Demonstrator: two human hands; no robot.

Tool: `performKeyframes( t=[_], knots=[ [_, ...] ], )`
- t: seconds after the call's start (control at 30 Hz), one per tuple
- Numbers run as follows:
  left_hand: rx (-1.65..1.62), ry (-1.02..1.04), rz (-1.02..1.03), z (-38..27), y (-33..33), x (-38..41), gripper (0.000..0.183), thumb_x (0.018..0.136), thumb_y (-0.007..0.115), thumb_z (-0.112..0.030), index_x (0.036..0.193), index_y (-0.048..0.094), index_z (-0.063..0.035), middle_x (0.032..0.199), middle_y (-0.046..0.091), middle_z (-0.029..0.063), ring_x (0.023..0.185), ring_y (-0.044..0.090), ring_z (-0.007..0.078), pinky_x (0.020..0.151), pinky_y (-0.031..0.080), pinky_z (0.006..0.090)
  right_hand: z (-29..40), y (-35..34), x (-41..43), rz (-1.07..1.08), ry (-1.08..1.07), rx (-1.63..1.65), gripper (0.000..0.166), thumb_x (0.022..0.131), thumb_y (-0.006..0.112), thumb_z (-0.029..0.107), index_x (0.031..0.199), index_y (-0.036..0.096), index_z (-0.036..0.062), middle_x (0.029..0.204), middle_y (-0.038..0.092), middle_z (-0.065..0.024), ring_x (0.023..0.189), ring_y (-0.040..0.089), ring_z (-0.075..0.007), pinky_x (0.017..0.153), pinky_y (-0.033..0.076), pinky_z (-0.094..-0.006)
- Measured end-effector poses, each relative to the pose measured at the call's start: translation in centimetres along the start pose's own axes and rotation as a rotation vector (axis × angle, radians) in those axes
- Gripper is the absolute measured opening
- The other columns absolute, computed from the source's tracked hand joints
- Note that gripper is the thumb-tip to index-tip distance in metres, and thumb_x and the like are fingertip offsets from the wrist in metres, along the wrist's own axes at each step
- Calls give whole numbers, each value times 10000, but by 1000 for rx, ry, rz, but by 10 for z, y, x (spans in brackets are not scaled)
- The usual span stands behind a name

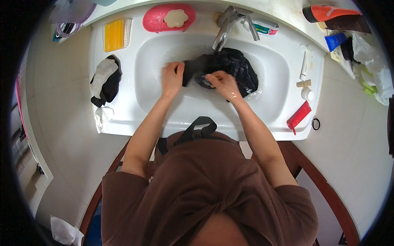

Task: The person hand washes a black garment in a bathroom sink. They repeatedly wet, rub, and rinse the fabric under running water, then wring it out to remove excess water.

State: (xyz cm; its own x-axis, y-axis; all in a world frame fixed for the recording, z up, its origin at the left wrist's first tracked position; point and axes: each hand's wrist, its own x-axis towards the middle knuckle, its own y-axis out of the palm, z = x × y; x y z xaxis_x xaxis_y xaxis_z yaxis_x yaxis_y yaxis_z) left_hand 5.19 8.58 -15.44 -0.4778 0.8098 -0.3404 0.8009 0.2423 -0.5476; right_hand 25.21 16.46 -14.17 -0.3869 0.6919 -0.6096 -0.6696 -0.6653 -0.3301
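Note:
A wet black cloth garment (237, 64) lies bunched in the white washbasin (190, 115), partly in shallow water. My left hand (173, 78) grips its left end, with the thumb on top and the other fingers hidden behind the fabric. Over the garment's middle, my right hand (224, 84) has curled fingers at a dark fold; water drops shine on its wrist. Blur hides whether those fingers pinch the cloth. The chrome faucet (223, 32) reaches over the basin, and its spout end is right above the garment.
Along the back rim are a pink soap dish (150, 18) with flower-shaped soap (176, 18) and a yellow soap bar in a clear case (114, 35). Black-and-white cloth (106, 80) lies left. A red tube (298, 115) and white tube (305, 65) sit right. A shelf (283, 15) overhangs behind.

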Motion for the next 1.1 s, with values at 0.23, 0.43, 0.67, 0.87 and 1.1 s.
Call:
performKeyframes(
  t=[0.23, 0.43, 0.67, 0.87, 1.1],
  knots=[
    [738, 725, 68, 16, 33, 21, 462, 903, 615, -324, 1347, 536, -223, 1469, 422, 43, 1384, 350, 322, 1099, 279, 592, -71, -9, 23, -343, -313, -817, 564, 843, 687, 389, 1347, 530, 191, 1457, 399, -141, 1309, 393, -395, 1068, 326, -516],
    [874, 567, 384, 13, 44, 37, 716, 844, 662, -469, 1479, 380, -297, 1568, 267, 79, 1448, 229, 339, 1124, 198, 647, -78, -6, 31, -131, -85, -1021, 785, 845, 658, 490, 1511, 307, 269, 1591, 202, -119, 1423, 226, -421, 1147, 180, -583],
    [866, 665, 289, 23, 51, 39, 704, 800, 708, -438, 1417, 459, -207, 1461, 379, 142, 1372, 334, 337, 1136, 228, 581, -87, -7, 30, -218, -229, -907, 712, 813, 700, 450, 1405, 456, 138, 1520, 304, -148, 1351, 319, -417, 1101, 260, -545],
    [865, 641, 585, 11, 54, 2, 409, 845, 656, -349, 1152, 608, -82, 1208, 568, 123, 1202, 506, 311, 1006, 391, 483, -93, -27, -21, -248, -209, -906, 458, 749, 755, 273, 1161, 618, 126, 1256, 524, -120, 1193, 473, -328, 955, 391, -461],
    [314, 405, 219, 35, 37, 23, 270, 881, 576, -181, 1101, 620, -31, 988, 650, 166, 967, 618, 341, 829, 471, 412, -115, -116, -27, -316, -199, 123, 310, 788, 483, -102, 1016, 654, 19, 943, 697, -100, 854, 662, -196, 779, 511, -311]
  ],
)
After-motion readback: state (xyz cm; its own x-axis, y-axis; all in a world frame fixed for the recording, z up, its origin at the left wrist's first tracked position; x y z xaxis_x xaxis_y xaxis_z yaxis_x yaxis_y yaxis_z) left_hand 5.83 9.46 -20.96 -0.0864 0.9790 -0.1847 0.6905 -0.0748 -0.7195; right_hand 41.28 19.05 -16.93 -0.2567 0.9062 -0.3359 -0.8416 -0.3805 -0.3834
